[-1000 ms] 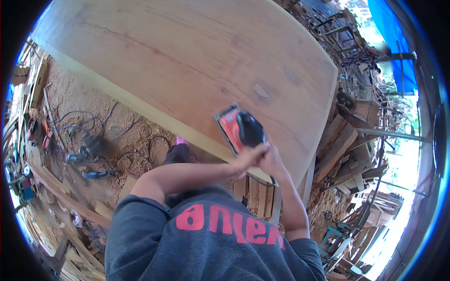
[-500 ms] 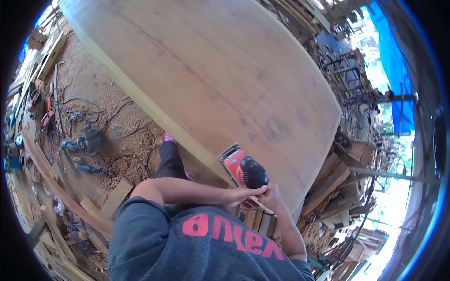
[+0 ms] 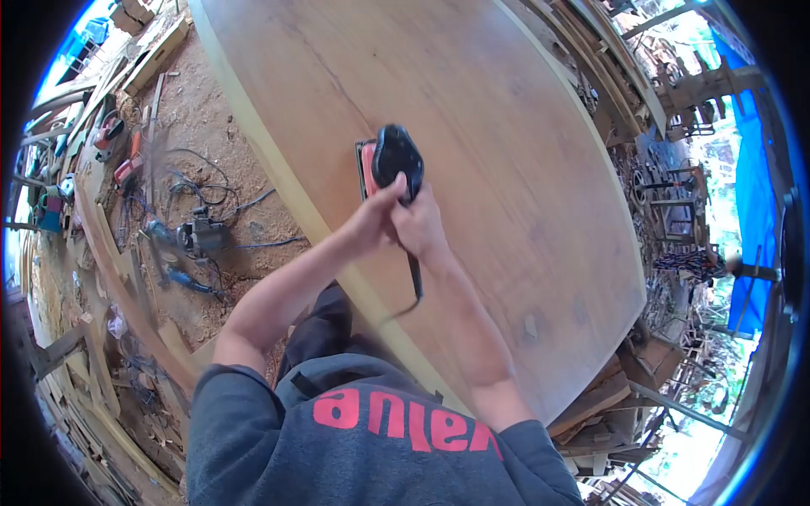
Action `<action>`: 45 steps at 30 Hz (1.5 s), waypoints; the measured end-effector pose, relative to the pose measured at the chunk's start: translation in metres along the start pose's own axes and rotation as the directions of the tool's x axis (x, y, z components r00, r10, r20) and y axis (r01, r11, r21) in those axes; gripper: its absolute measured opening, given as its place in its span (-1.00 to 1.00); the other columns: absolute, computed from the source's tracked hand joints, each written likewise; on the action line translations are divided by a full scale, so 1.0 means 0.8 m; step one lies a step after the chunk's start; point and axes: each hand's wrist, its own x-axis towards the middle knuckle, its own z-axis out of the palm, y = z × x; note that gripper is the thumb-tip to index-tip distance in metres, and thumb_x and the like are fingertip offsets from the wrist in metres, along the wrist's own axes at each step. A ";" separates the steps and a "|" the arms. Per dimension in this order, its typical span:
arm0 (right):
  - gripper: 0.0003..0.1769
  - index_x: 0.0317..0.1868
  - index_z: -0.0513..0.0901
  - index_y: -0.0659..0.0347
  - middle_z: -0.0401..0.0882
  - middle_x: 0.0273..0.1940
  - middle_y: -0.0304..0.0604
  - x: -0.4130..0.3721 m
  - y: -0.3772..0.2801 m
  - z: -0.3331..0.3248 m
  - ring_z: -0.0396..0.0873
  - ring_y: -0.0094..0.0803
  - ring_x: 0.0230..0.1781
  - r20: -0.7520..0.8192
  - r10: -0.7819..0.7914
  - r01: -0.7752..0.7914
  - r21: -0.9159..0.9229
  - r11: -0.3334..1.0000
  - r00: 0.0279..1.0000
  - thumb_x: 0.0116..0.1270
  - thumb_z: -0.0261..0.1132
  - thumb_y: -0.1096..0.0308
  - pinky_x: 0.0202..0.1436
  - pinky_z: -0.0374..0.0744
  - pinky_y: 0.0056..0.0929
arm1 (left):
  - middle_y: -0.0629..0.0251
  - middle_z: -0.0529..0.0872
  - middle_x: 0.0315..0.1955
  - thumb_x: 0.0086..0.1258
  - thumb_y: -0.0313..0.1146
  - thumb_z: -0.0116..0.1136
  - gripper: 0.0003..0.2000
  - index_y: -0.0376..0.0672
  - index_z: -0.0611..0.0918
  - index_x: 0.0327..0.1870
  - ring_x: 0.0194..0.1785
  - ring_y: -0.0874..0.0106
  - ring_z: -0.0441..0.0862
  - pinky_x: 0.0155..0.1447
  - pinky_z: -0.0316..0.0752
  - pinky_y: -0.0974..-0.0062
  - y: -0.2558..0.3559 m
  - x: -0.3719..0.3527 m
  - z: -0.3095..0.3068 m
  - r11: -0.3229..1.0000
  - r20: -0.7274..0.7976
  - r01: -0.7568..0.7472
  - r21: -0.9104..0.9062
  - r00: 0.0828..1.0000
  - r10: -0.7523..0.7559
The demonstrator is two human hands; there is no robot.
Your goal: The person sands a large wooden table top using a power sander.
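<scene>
Gripping: left hand (image 3: 376,216) and right hand (image 3: 420,223), both wrapped round the sander (image 3: 396,156) at its back; some of my fingers are hidden.
Sander: on the slab (image 3: 506,185), near the pale edge (image 3: 288,182).
Cord (image 3: 415,274): curling back toward me; snagged there, it could jerk the sander.
Slab: leaning unevenly might gouge it.
Floor (image 3: 181,110): router (image 3: 200,235) and loose cables (image 3: 261,245) to my left, a likely trip.

Daylight (image 3: 679,447) glares beside a blue tarp (image 3: 753,194); sawdust litters the brown floor (image 3: 202,126).
</scene>
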 end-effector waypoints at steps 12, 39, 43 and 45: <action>-0.49 0.07 0.34 0.40 0.58 -0.11 0.29 -0.126 0.065 -0.030 0.60 0.09 -0.05 -0.139 0.062 -0.059 0.028 0.998 0.988 0.25 0.23 0.20 0.00 0.54 -0.15 | 0.33 0.62 -0.10 0.31 0.29 -0.03 -0.43 -0.01 0.48 0.08 -0.03 0.38 0.61 -0.02 0.54 0.32 -0.133 -0.038 0.043 0.996 0.017 0.083 -0.018 0.996 -0.083; -0.51 -0.01 0.50 0.41 0.64 -0.18 0.22 0.219 0.092 -0.208 0.67 -0.03 -0.21 -0.579 -0.041 0.110 0.085 0.990 0.815 0.26 0.22 0.12 -0.19 0.59 -0.22 | 0.32 0.62 -0.32 0.30 -0.07 0.21 -0.72 -0.06 0.55 -0.18 -0.25 0.47 0.60 -0.20 0.54 0.39 0.034 0.342 0.143 0.991 0.194 0.055 0.119 0.978 -0.077; -0.60 -0.07 0.57 0.37 0.63 -0.23 0.04 0.301 0.049 -0.233 0.60 -0.20 -0.24 -0.489 0.140 -0.055 0.186 0.981 0.861 0.28 0.19 0.17 -0.19 0.54 -0.29 | 0.14 0.60 -0.19 0.18 0.07 0.22 -0.51 -0.09 0.48 -0.03 -0.11 0.22 0.59 -0.08 0.51 0.14 0.101 0.422 0.140 0.973 0.193 0.165 0.161 0.962 -0.195; -0.66 -0.11 0.61 0.34 0.63 -0.32 -0.13 0.310 0.049 -0.233 0.56 -0.43 -0.36 -0.482 0.190 -0.082 0.236 0.968 0.855 0.31 0.18 0.21 -0.29 0.52 -0.37 | 0.14 0.59 -0.17 0.18 0.06 0.22 -0.52 -0.08 0.48 -0.02 -0.10 0.22 0.59 -0.11 0.52 0.13 0.110 0.420 0.140 0.944 0.158 0.180 0.277 0.960 -0.230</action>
